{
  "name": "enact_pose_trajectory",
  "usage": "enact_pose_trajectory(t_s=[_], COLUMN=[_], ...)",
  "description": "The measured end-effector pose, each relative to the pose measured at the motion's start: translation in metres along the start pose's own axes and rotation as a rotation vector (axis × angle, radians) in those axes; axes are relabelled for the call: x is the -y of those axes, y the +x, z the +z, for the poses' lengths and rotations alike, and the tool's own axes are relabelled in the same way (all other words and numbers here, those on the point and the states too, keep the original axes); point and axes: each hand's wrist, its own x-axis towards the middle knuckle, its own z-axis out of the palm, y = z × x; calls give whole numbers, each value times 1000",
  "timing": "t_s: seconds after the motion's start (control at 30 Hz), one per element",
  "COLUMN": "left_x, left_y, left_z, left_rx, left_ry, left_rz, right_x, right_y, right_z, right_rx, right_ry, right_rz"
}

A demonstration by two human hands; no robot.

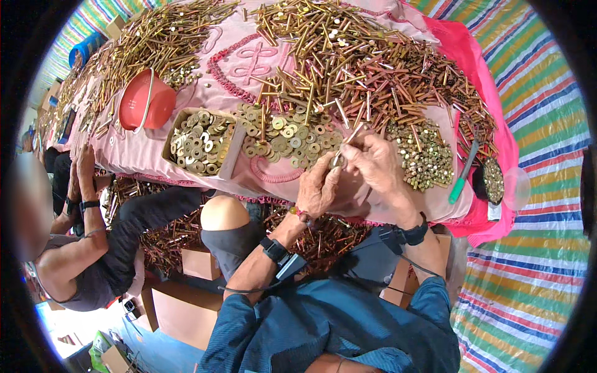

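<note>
Above the near edge of the pink cloth, my two hands meet fingertip to fingertip. My right hand (376, 163) pinches a slim brass-coloured bolt (355, 132), tilted, its upper end pointing up and to the right. The fingers of my left hand (318, 188) are closed at the lower end of the same piece; a small part there is too hidden to name. Loose flat washers (295, 138) lie just beyond my left hand. Right of my right hand is a heap of small nuts (426, 158). Long bolts (373, 78) are piled behind both hands.
A cardboard box of washers (233, 152) stands left of my hands, a red bucket (146, 102) beyond it. At right lie a green-handled tool (460, 186) and a black bowl of small parts (491, 180). Another person (74, 261) sits at left. More bolts lie below the table.
</note>
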Motion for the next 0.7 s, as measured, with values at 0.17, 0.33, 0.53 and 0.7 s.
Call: enact_pose_trajectory(t_s=[0.17, 0.33, 0.53, 0.7], left_x=[-1, -4, 4, -3], left_y=[-2, -4, 0, -1], left_z=[-2, -5, 1, -3], left_rx=[36, -15, -126, -59], left_ry=[3, -120, 72, 134], left_rz=[-20, -86, 121, 68], right_x=[-20, -24, -69, -27], right_y=[-3, -13, -19, -14], right_z=[2, 10, 14, -4], right_rx=[-96, -66, 11, 49], right_ry=[-472, -441, -648, -387], right_rz=[-291, -273, -355, 194])
